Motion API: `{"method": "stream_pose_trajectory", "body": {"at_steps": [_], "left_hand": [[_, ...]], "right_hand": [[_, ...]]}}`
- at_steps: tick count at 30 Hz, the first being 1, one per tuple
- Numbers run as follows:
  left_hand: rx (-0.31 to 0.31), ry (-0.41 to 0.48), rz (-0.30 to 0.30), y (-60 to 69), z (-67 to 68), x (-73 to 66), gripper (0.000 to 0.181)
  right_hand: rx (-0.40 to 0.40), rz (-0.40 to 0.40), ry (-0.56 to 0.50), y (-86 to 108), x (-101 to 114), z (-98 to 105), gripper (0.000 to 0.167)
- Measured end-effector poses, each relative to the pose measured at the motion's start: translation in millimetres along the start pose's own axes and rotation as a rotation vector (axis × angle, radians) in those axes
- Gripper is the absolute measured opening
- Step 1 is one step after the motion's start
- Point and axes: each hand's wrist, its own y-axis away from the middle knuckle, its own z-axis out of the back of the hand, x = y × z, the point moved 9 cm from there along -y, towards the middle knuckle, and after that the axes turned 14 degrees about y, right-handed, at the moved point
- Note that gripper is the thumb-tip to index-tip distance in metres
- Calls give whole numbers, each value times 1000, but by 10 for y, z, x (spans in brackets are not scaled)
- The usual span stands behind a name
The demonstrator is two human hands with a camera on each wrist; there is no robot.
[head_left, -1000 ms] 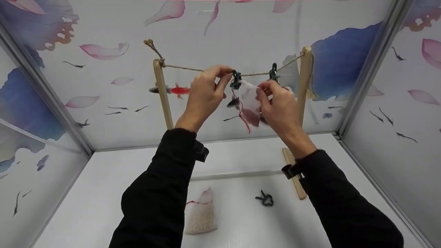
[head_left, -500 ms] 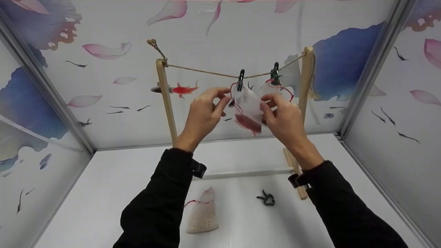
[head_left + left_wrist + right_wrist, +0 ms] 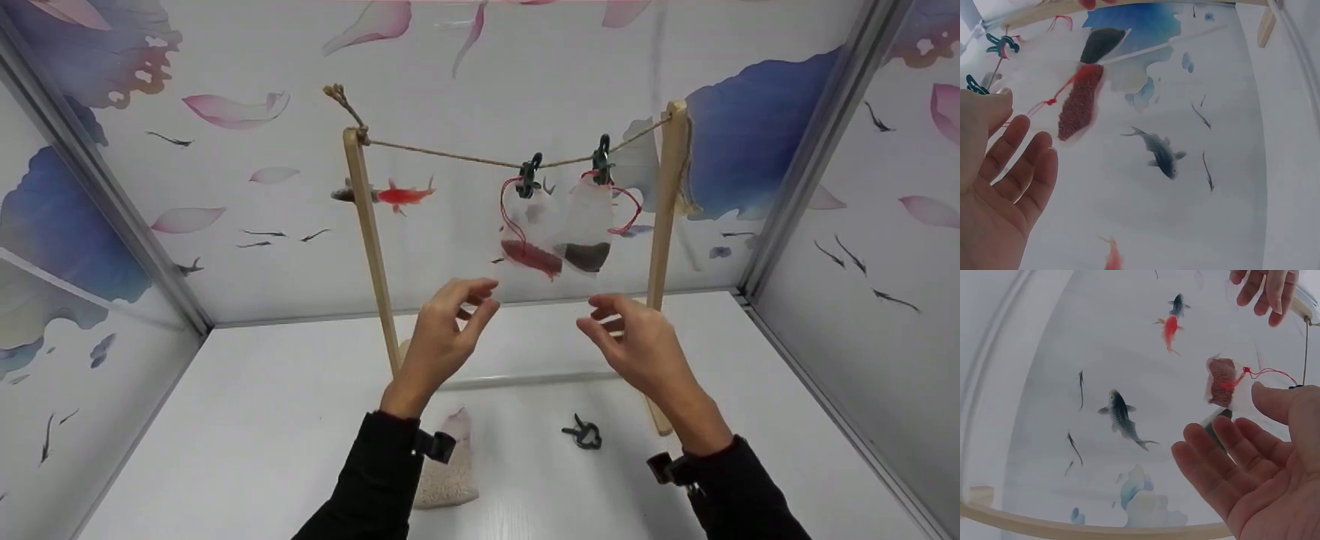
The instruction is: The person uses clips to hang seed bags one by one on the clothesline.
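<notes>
Two sheer white drawstring bags hang side by side from a rope [image 3: 442,154] by dark green clothespins. The left bag [image 3: 531,253] has reddish grains at its bottom and a red cord; its clothespin [image 3: 528,177] sits on the rope. Beside it, the right bag [image 3: 588,255] holds dark grains under another clothespin [image 3: 601,161]. Below and left of the bags, my left hand [image 3: 442,334] is in the air with relaxed fingers and touches nothing. My right hand [image 3: 646,345] hovers below and to the right, its fingers loosely bent around nothing.
Wooden posts, one at left [image 3: 367,240] and one at right [image 3: 664,217], carry the rope. On the white table [image 3: 262,420] lie a third bag of pale grains [image 3: 450,480], partly behind my left sleeve, and a loose dark clothespin [image 3: 585,433]. Printed walls enclose the table.
Both hands have let go of the red-grained bag and its clothespin and moved down toward me. That bag now hangs freely from the rope.
</notes>
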Motion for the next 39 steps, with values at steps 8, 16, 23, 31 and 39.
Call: {"method": "stream_pose_trajectory", "body": {"at_steps": [8, 16, 23, 31, 39], "left_hand": [[-2, 151, 79, 524, -190, 210, 30], [-24, 275, 209, 919, -406, 422, 30], [-10, 281, 284, 1118, -601, 611, 31], [65, 252, 352, 1297, -840, 706, 35], [215, 185, 372, 1338, -1009, 710, 35]], "right_hand": [[156, -116, -7, 430, -235, -378, 50], [256, -144, 76, 675, -366, -698, 51], [399, -235, 96, 870, -486, -938, 57], [477, -259, 179, 1004, -582, -1083, 64], [525, -273, 237, 1052, -667, -1111, 65]]}}
